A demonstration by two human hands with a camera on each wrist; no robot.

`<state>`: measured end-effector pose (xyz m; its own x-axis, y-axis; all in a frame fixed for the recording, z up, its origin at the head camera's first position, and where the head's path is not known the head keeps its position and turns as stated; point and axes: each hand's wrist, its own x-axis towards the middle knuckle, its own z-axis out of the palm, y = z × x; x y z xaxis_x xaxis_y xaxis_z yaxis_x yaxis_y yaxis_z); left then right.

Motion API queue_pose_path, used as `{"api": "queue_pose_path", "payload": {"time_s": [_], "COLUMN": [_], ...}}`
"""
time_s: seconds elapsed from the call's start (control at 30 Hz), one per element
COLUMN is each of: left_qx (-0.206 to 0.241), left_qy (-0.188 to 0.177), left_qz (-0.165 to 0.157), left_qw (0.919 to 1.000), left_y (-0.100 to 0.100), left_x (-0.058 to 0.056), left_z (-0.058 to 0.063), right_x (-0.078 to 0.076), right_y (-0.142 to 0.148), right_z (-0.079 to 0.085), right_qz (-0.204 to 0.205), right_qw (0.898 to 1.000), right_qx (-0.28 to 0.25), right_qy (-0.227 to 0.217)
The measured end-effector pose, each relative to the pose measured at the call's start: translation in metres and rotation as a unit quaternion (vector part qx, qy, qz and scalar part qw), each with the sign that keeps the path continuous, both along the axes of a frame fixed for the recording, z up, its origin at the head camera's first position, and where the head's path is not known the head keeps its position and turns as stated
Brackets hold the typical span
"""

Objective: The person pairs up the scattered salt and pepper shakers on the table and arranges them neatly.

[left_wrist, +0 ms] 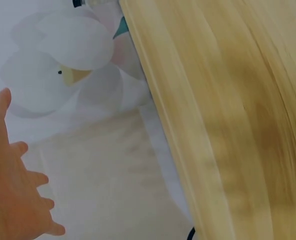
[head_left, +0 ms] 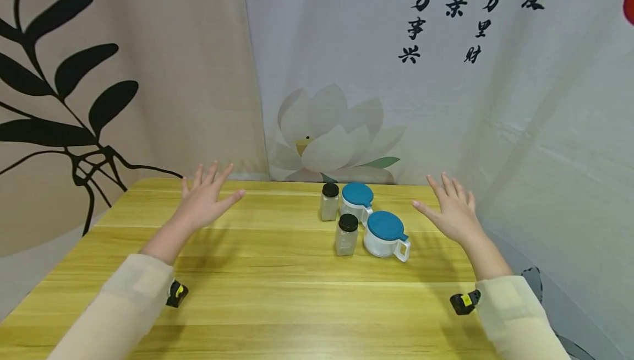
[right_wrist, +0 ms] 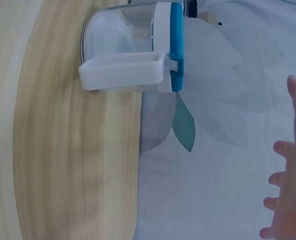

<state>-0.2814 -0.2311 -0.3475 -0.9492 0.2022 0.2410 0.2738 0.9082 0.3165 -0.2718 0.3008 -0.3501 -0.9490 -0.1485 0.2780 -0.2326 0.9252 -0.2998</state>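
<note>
My left hand [head_left: 202,200] is held over the left part of the table, fingers spread, holding nothing. On the other side my right hand [head_left: 454,212] is spread too, with nothing in it, to the right of a group of jars. Nearest to it stands a clear jar with a blue lid and white handle [head_left: 386,233], seen large in the right wrist view. A second blue-lidded jar [head_left: 358,195] stands behind it. Left of these are two small glass shakers with black caps, a front one [head_left: 346,236] and a rear one [head_left: 329,203]. All four stand upright.
The wooden table [head_left: 267,294] reaches back to a hanging cloth [head_left: 337,46] printed with a lotus and black characters. A black plant pattern [head_left: 54,85] covers the cloth at the left. A small black device sits at each sleeve cuff.
</note>
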Motion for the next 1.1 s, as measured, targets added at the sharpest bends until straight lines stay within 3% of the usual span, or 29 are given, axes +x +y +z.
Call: {"api": "queue_pose_path", "payload": {"time_s": [1.1], "left_qx": [0.087], "left_qy": [0.014], "left_qz": [-0.022], "left_qw": [0.9959], "left_y": [0.023], "left_x": [0.013], "left_z": [-0.015], "right_x": [0.019], "right_y": [-0.012], "right_z": [-0.018], "right_qz": [0.016], "right_qw": [0.995], "right_qx": [-0.081], "right_qy": [0.048]}}
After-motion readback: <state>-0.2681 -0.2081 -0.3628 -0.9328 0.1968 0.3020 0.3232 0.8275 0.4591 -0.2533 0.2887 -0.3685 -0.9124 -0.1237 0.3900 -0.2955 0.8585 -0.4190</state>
